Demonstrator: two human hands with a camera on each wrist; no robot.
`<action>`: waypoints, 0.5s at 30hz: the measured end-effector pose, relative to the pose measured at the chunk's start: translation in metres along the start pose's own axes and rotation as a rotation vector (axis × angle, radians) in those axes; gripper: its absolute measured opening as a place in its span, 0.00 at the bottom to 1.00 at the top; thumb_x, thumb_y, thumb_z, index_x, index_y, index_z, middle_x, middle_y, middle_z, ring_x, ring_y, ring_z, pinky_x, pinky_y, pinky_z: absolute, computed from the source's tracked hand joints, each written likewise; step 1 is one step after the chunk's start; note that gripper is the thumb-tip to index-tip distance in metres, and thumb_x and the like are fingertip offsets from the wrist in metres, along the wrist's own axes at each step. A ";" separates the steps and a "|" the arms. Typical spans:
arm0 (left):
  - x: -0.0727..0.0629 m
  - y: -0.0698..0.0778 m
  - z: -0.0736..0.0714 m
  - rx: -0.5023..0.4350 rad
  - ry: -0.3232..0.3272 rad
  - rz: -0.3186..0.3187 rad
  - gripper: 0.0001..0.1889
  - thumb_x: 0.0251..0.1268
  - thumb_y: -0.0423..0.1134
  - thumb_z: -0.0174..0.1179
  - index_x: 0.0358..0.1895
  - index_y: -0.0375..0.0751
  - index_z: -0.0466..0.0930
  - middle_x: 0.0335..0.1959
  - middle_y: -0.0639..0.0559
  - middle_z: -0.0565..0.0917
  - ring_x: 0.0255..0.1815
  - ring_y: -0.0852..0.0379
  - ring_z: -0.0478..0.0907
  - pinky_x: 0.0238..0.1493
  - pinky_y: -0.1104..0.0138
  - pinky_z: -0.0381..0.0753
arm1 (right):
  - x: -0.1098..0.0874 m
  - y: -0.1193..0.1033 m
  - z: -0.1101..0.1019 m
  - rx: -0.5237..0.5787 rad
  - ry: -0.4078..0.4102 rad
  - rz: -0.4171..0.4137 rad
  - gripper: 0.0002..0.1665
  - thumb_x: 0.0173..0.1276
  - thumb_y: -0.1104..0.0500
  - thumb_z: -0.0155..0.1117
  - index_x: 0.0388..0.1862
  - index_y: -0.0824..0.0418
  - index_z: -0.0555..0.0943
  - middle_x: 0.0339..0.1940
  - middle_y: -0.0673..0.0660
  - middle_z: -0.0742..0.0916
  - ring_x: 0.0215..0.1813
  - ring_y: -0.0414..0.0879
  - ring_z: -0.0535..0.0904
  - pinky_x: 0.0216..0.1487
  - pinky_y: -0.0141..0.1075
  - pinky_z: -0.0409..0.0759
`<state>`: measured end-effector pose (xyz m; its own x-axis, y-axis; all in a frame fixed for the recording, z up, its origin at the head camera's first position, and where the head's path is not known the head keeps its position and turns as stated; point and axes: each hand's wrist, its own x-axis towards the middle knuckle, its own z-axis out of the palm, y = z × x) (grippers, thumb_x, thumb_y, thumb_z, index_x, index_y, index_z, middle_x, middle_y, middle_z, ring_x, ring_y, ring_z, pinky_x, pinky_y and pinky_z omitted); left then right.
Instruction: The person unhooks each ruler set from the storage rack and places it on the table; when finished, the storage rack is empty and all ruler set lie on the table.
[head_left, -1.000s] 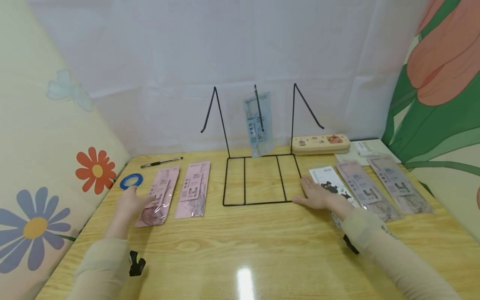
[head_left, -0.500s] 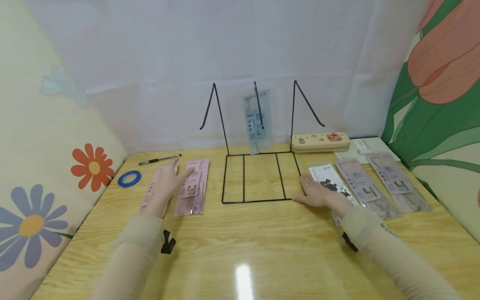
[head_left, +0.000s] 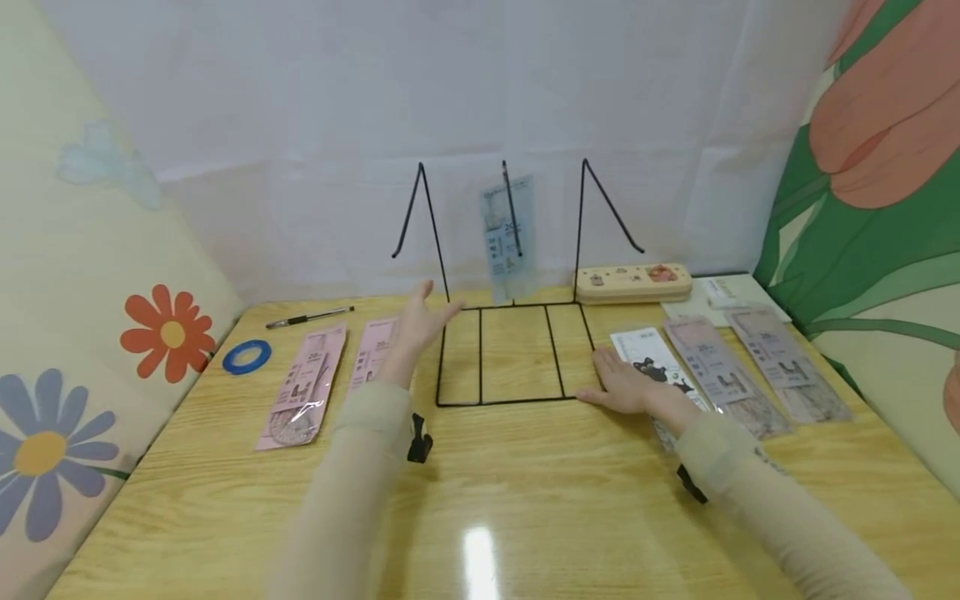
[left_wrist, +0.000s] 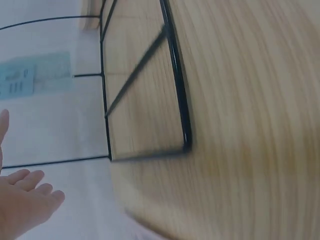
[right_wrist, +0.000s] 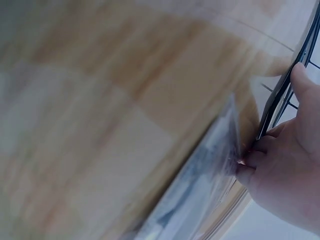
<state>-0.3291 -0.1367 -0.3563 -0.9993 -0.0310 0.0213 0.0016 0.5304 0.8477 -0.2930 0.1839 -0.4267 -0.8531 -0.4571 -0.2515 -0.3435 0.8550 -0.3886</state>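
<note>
My left hand [head_left: 420, 327], fingers spread and holding nothing, is raised in front of the rear left corner of a black wire rack [head_left: 498, 403]. In the left wrist view its fingers [left_wrist: 31, 180] show beside the rack's left upright. A blue packet [head_left: 498, 250] hangs on the rack's middle hook. My right hand [head_left: 621, 385] rests with extended fingers at the rack's right front corner; the right wrist view shows thumb and fingertips touching the frame. Under and beside that hand lies a white packet [head_left: 647, 343] with a black cartoon animal, partly hidden.
Two pink packets [head_left: 309, 375] lie on the left, one partly behind my left arm. A blue tape ring [head_left: 247, 357] and a pen [head_left: 310, 317] are near them. Two pinkish packets [head_left: 712, 358] lie right. A pencil case [head_left: 634, 284] and white box [head_left: 720, 293] stand behind.
My left hand has moved right from beside the tape ring, over the pink packets, to the rack's left side. The right hand has stayed at the rack's corner.
</note>
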 end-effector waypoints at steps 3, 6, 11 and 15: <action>0.005 0.007 0.015 -0.067 0.013 0.032 0.42 0.66 0.51 0.56 0.75 0.38 0.44 0.76 0.42 0.51 0.77 0.46 0.47 0.75 0.55 0.51 | 0.000 -0.001 -0.001 0.003 0.005 -0.007 0.52 0.73 0.39 0.44 0.72 0.78 0.37 0.74 0.75 0.42 0.76 0.66 0.36 0.75 0.55 0.40; 0.010 0.012 0.032 -0.155 0.020 0.020 0.41 0.66 0.51 0.57 0.75 0.39 0.46 0.76 0.44 0.52 0.77 0.48 0.48 0.75 0.56 0.51 | 0.000 -0.001 -0.002 0.005 0.008 0.001 0.52 0.73 0.40 0.44 0.72 0.77 0.38 0.74 0.74 0.42 0.76 0.65 0.36 0.75 0.55 0.40; 0.020 0.027 0.056 -0.264 0.032 -0.015 0.43 0.63 0.55 0.58 0.75 0.48 0.45 0.77 0.50 0.50 0.77 0.51 0.46 0.75 0.55 0.50 | 0.000 0.001 -0.002 0.016 0.015 0.008 0.52 0.73 0.40 0.45 0.72 0.77 0.38 0.74 0.74 0.42 0.76 0.65 0.36 0.75 0.55 0.39; 0.024 0.038 0.065 -0.310 0.020 0.012 0.43 0.63 0.53 0.58 0.75 0.47 0.44 0.77 0.50 0.49 0.77 0.51 0.46 0.75 0.56 0.50 | 0.001 0.001 0.000 0.021 0.017 -0.003 0.52 0.73 0.40 0.45 0.72 0.78 0.38 0.74 0.75 0.43 0.76 0.66 0.37 0.75 0.55 0.40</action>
<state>-0.3552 -0.0622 -0.3580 -0.9982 -0.0442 0.0403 0.0281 0.2476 0.9684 -0.2938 0.1840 -0.4274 -0.8584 -0.4558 -0.2354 -0.3383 0.8480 -0.4080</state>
